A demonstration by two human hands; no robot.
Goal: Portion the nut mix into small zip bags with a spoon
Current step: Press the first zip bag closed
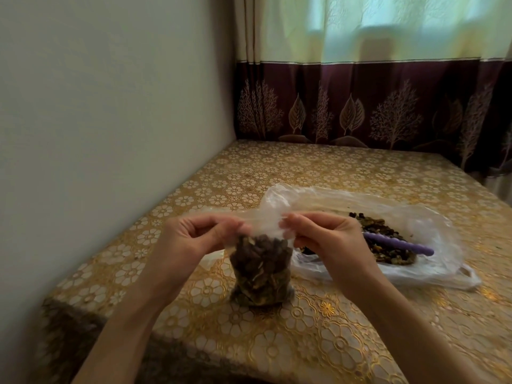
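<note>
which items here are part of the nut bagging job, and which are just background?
In use:
- small zip bag of nut mix, top pinched by left hand and right hand
- large plastic bag holding loose nut mix
- purple spoon lying on the mix

Background:
- patterned tablecloth
- curtain
- wall

Dim, perhaps window-lit, blurred edges

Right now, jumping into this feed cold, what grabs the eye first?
First, the small zip bag packed with nut mix, standing on the table's near centre, its top pinched between the left hand and right hand. Behind and to the right lies a big clear plastic bag spread open, holding loose nut mix with a purple spoon resting on it.
</note>
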